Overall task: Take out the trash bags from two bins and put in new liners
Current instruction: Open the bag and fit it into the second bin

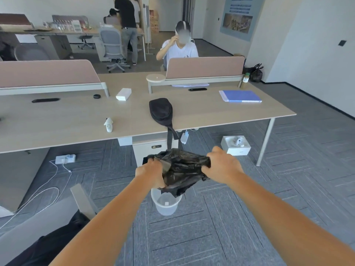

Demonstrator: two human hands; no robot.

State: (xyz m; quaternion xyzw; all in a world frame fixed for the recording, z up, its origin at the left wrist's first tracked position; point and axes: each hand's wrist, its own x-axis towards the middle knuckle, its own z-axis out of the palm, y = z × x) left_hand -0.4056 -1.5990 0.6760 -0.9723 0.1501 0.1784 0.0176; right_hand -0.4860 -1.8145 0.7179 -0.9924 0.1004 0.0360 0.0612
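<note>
A crumpled black plastic liner (181, 169) hangs in the air between both hands, above a small translucent bin (165, 205) that stands on the carpet. My left hand (149, 174) grips the liner's left edge and my right hand (221, 166) grips its right edge, stretching it sideways. The bin shows no bag inside. The liner's lower end dangles just over the bin's rim.
A long wooden desk (76, 120) with a black pouch (161, 111) runs ahead, a drawer unit (151, 148) beneath it. A white box (235, 145) and a power strip (65, 158) with cables lie on the carpet. A tied black trash bag (256, 72) sits by the far wall.
</note>
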